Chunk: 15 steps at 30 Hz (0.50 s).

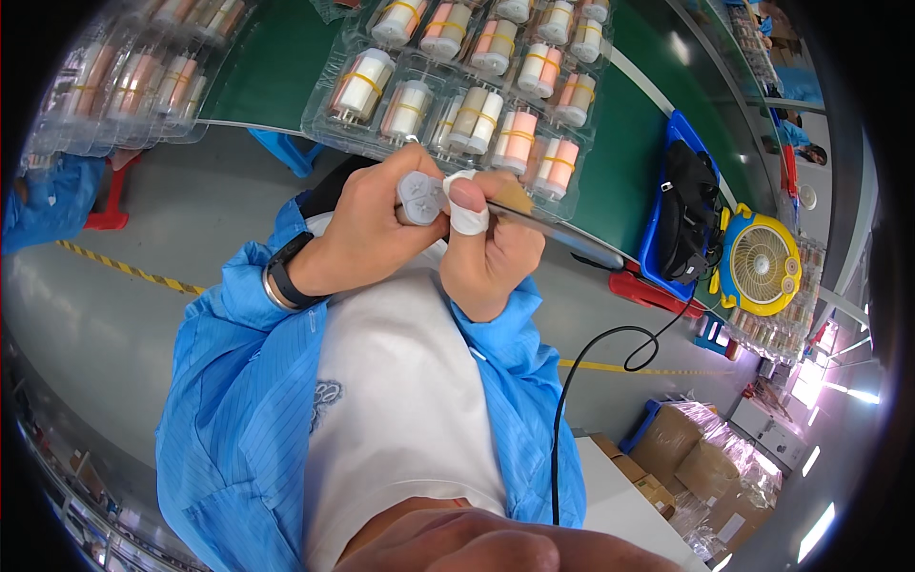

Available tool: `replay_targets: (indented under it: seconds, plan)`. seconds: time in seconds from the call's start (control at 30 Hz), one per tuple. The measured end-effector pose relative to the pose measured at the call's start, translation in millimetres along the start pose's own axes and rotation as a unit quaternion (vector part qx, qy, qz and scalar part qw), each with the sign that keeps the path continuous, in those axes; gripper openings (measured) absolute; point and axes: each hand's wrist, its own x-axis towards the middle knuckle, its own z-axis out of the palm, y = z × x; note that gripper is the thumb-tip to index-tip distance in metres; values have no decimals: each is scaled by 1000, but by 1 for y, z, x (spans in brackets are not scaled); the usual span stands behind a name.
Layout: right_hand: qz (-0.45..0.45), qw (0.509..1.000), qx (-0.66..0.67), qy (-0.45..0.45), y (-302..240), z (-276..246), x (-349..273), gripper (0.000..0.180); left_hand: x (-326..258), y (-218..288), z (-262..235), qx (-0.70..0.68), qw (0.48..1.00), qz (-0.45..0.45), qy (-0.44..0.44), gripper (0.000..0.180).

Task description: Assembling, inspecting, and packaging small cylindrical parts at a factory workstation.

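being gripped in the left hand [367,227], a grey three-lobed piece [417,198] is wrapped by curled fingers [416,164], its end left exposed beside the right hand [494,246], whose pinch cannot be told

– What floor [195,229] is around you?
– Grey, and you have a black-and-yellow line [131,268] across it.
– And your bench [259,78]?
– Green-topped, with a blue stool [283,149] just beside it; bright strip lights [816,531] shine toward your right.
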Motion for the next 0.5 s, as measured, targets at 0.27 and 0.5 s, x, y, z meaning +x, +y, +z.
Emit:
replay_targets:
  seconds: [0.27,0.5]
  plan:
    - [107,993,-29,-36,-5,-24,7,19,-2,5,1,-20,998,3,-59,46]
    - [117,958,198,170,-7,-36,11,28,11,7,-19,85,979,40,-179,59]
